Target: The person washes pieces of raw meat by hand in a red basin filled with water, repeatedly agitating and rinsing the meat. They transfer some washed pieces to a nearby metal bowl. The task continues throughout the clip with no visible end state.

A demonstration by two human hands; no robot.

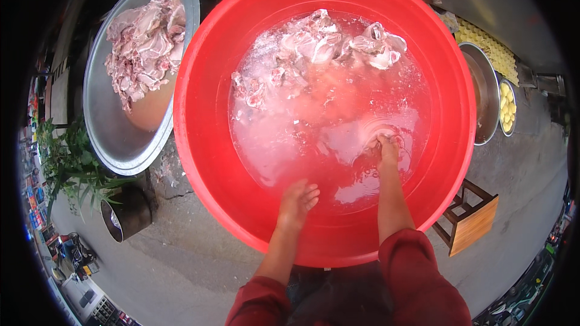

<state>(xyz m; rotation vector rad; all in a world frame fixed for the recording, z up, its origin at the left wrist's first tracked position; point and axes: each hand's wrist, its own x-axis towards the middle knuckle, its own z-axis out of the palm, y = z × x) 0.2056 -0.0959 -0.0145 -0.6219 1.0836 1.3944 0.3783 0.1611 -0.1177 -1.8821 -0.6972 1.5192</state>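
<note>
A large red plastic tub (201, 113) stands before me, part-filled with cloudy, pinkish water (290, 145). Pieces of raw meat on the bone (324, 45) break the surface on its far side. My left hand (299, 200) hovers over the near left part of the tub, empty, with its fingers loosely curled and a little apart. Farther right, my right hand (386, 147) dips its fingertips into the water, and ripples spread around it. Whether those fingers hold anything under the surface is hidden.
Left of the tub, a wide metal basin (102, 113) holds piled raw meat (147, 45). A leafy plant (77, 158) and a dark cylindrical container (129, 213) stand below it. At right are a metal bowl (491, 113), a dish of yellow pieces (507, 106) and a wooden stool (473, 226).
</note>
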